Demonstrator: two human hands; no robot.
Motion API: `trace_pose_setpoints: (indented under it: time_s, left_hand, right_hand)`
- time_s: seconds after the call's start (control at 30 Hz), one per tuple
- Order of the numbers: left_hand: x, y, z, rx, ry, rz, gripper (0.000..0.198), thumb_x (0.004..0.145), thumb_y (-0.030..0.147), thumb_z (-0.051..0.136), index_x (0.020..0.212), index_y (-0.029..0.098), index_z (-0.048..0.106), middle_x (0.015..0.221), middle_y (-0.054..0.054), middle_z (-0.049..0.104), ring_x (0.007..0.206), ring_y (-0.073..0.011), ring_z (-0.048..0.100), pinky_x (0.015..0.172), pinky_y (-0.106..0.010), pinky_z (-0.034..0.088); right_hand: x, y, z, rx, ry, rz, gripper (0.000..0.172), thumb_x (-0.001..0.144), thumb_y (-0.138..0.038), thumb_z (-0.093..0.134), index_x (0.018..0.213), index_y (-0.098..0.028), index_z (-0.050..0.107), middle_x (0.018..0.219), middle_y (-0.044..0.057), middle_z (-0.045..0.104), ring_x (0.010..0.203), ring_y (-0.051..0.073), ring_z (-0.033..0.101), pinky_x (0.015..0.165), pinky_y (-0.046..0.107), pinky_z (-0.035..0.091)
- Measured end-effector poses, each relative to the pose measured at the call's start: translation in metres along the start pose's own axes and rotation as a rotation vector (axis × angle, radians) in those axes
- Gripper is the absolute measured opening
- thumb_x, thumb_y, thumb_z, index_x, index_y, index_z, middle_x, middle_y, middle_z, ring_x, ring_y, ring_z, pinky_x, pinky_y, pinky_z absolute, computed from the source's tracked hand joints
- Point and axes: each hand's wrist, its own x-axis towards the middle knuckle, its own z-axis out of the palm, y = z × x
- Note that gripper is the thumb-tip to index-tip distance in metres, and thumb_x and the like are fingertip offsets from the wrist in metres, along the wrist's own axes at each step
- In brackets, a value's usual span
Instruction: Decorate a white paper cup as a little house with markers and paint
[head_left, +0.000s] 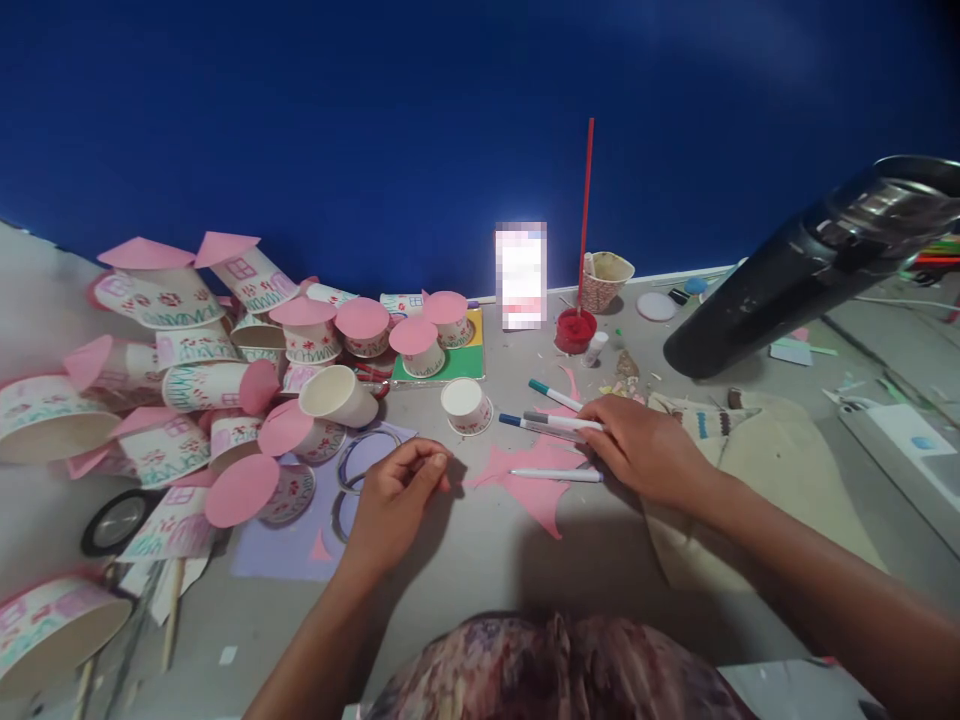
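Observation:
My right hand (649, 450) reaches in over several marker pens, its fingertips closed on the end of a grey-capped marker (562, 421). Beside that one lie a blue-capped marker (517, 424) and a teal-capped marker (553, 394). A white pen (556, 475) rests on a jagged pink paper scrap (536, 495). My left hand (405, 492) is on the left of the scrap, fingers curled in and thumb against them, with nothing visible in it. Just beyond stands a white paper cup (466, 407) with red drawings, upside down. Scissors (352, 470) lie partly behind my left hand.
Decorated paper cups (176, 440) with pink paper roofs crowd the left, some on purple paper (281, 548). A lit phone (521, 275), a red pot (575, 331) with an upright stick and a patterned cup (607, 282) stand at the back. A black flask (787, 280) and beige cloth (765, 500) occupy the right.

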Motion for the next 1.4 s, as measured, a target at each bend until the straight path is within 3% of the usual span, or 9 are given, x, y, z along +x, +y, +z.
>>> trace_pose_setpoints:
  time_s: [0.13,0.27,0.4,0.5,0.6,0.8,1.1,1.27,1.4]
  left_hand:
    - [-0.005,0.0,0.001,0.015,-0.095,-0.02,0.029,0.087,0.048,0.069,0.085,0.019,0.072,0.06,0.001,0.062,0.054,-0.0121,0.049,0.051,-0.022,0.035]
    - [-0.015,0.002,0.006,0.037,-0.164,-0.007,0.028,0.089,0.046,0.066,0.085,0.019,0.074,0.061,0.0,0.064,0.057,-0.0134,0.053,0.053,-0.023,0.036]
    - [-0.02,-0.006,0.005,0.042,-0.167,-0.029,0.028,0.09,0.046,0.066,0.088,0.019,0.074,0.061,0.001,0.064,0.055,-0.0128,0.05,0.051,-0.023,0.033]
    - [-0.02,-0.011,0.005,0.038,-0.187,-0.036,0.029,0.091,0.047,0.066,0.088,0.019,0.075,0.062,0.001,0.065,0.053,-0.0124,0.048,0.051,-0.024,0.033]
    - [-0.02,-0.01,0.008,0.032,-0.2,-0.046,0.03,0.09,0.048,0.066,0.087,0.02,0.075,0.062,0.001,0.065,0.054,-0.0131,0.048,0.053,-0.024,0.035]
    - [-0.025,-0.003,0.019,0.044,-0.264,-0.065,0.033,0.088,0.05,0.065,0.085,0.019,0.075,0.066,-0.001,0.066,0.064,-0.0166,0.055,0.063,-0.027,0.042]
    - [-0.027,-0.016,0.023,0.086,-0.326,-0.099,0.042,0.088,0.06,0.064,0.088,0.02,0.076,0.069,-0.003,0.068,0.069,-0.0203,0.058,0.069,-0.031,0.044]
    - [-0.025,-0.022,0.03,0.012,-0.319,-0.1,0.042,0.084,0.061,0.073,0.085,0.02,0.078,0.071,-0.003,0.067,0.071,-0.0191,0.057,0.068,-0.029,0.043]
    - [-0.027,-0.014,0.028,-0.273,-0.254,-0.236,0.042,0.077,0.058,0.088,0.088,0.018,0.079,0.067,0.002,0.058,0.059,-0.0102,0.043,0.056,-0.023,0.03]
  right_hand:
    - [0.016,-0.007,0.007,-0.179,-0.104,0.02,0.024,0.102,-0.04,0.065,0.11,-0.018,0.07,0.105,0.012,0.078,0.097,0.028,0.072,0.07,0.033,0.042]
    - [0.022,-0.012,0.005,-0.209,-0.141,0.023,0.021,0.105,-0.036,0.061,0.102,-0.017,0.069,0.103,0.012,0.078,0.094,0.028,0.072,0.068,0.033,0.038]
    - [0.004,-0.002,-0.003,-0.228,-0.108,0.026,0.029,0.11,-0.043,0.052,0.103,-0.018,0.065,0.101,0.012,0.076,0.09,0.026,0.071,0.067,0.032,0.037]
    - [-0.014,0.005,-0.002,-0.244,-0.098,-0.03,0.022,0.11,-0.039,0.053,0.104,-0.019,0.061,0.101,0.011,0.076,0.093,0.026,0.072,0.069,0.032,0.038]
    - [-0.018,0.007,-0.002,-0.297,-0.131,0.036,0.019,0.112,-0.036,0.05,0.109,-0.019,0.059,0.099,0.01,0.077,0.091,0.026,0.073,0.069,0.032,0.037]
    - [0.014,0.009,-0.007,-0.401,-0.061,0.149,0.027,0.114,-0.034,0.043,0.114,-0.014,0.061,0.104,0.017,0.077,0.096,0.03,0.073,0.065,0.033,0.035]
    - [0.044,0.002,0.009,-0.427,-0.06,0.072,0.023,0.105,-0.036,0.067,0.111,-0.014,0.069,0.108,0.017,0.077,0.104,0.031,0.074,0.07,0.032,0.047]
    - [0.05,-0.003,0.0,-0.414,-0.04,0.09,0.026,0.104,-0.034,0.067,0.113,-0.01,0.07,0.108,0.021,0.077,0.102,0.032,0.073,0.075,0.035,0.048]
    - [0.022,-0.004,-0.016,-0.379,-0.024,0.085,0.03,0.108,-0.04,0.061,0.112,-0.012,0.072,0.107,0.02,0.076,0.104,0.032,0.071,0.076,0.036,0.047]
